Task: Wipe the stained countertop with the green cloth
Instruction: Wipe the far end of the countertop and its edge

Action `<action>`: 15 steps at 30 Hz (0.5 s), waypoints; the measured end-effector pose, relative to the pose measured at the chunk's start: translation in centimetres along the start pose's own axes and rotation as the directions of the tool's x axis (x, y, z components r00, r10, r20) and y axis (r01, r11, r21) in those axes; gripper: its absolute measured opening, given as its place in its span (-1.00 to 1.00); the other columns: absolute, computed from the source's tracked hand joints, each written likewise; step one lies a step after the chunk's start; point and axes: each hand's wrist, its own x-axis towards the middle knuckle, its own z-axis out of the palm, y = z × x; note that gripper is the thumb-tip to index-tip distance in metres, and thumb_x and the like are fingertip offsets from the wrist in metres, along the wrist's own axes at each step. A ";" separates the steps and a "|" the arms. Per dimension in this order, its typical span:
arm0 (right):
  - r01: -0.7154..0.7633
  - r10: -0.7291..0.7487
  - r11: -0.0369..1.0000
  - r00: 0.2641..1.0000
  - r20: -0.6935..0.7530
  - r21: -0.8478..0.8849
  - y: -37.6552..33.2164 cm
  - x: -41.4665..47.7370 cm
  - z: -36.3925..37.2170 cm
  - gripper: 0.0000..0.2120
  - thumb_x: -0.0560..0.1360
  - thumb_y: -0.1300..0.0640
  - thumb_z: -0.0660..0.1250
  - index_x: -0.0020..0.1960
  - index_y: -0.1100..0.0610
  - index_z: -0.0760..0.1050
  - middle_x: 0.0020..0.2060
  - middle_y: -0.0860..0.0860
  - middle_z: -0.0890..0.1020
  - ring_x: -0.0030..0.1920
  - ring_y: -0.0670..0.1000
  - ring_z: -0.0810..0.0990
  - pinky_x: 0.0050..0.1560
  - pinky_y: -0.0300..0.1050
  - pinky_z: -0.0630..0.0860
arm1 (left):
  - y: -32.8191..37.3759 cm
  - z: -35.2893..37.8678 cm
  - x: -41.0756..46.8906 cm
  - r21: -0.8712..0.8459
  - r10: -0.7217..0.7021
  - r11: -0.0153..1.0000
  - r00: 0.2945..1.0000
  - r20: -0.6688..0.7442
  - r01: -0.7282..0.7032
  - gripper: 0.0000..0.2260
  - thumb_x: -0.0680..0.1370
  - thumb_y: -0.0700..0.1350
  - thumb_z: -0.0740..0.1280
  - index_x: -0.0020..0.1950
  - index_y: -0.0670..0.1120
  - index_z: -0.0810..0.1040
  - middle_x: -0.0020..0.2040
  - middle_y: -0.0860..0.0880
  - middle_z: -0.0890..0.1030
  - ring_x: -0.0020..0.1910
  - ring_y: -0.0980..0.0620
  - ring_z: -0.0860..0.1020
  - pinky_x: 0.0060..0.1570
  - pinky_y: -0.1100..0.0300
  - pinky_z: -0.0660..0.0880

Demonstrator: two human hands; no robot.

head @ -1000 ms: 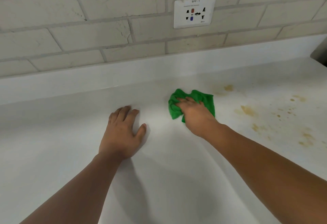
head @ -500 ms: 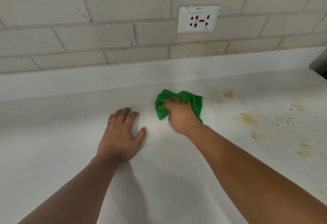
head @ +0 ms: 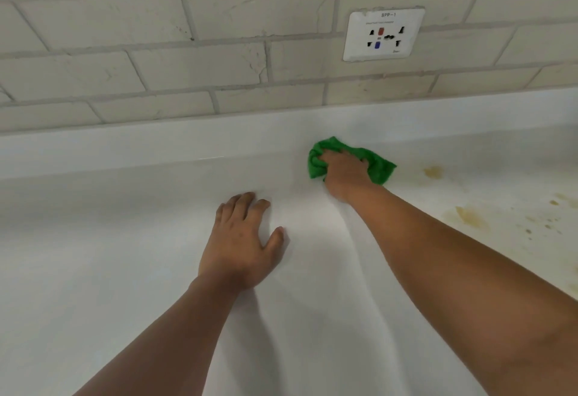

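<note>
My left hand (head: 240, 245) rests flat on the white countertop (head: 125, 270), fingers spread, holding nothing. Farther back, my right hand (head: 344, 173) grips the bunched green cloth (head: 380, 168) on the counter, beside its raised back edge. Yellow-brown stains (head: 469, 215) lie to the right. Beyond, a wall socket (head: 384, 34) reads "8PP-1".

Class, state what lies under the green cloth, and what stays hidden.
The green cloth lies on the white countertop, under the right hand. Any stain beneath the cloth is covered and cannot be seen.
</note>
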 end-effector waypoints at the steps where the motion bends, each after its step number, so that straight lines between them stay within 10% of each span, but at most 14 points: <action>1: 0.052 -0.051 0.999 0.998 0.021 -0.007 -0.9 -0.3 0.2 -0.42 0.56 0.30 0.12 0.54 0.01 0.15 0.48 0.12 0.28 0.46 0.15 0.24 0.49 0.21 0.06 | 0.0 0.0 0.0 0.006 0.007 1.000 1.000 -0.001 -0.007 -0.50 0.53 0.23 0.18 0.37 -0.02 0.42 0.40 -0.07 0.39 0.42 -0.09 0.26 0.43 -0.04 0.21; 10: 0.319 -0.322 0.944 0.947 0.024 0.087 -0.3 -9.5 2.7 -0.52 0.60 0.24 0.11 0.50 -0.01 0.28 0.53 0.00 0.23 0.54 0.05 0.11 0.50 0.07 0.06 | 0.4 -1.0 0.0 -0.194 -0.053 0.981 0.986 -0.159 0.021 -0.62 0.59 0.07 0.19 0.29 -0.13 0.51 0.30 -0.14 0.51 0.30 -0.14 0.40 0.32 -0.04 0.34; 15: 0.344 -0.350 0.925 0.937 0.007 0.160 1.3 -16.7 4.1 -0.55 0.59 0.28 0.13 0.43 -0.01 0.38 0.51 -0.09 0.27 0.54 0.02 0.13 0.51 0.11 0.02 | 1.8 -2.8 -3.1 -0.377 -0.346 0.891 0.916 -0.203 0.253 -0.73 0.60 0.04 0.16 0.14 -0.05 0.57 0.16 0.00 0.56 0.24 -0.02 0.39 0.22 0.02 0.41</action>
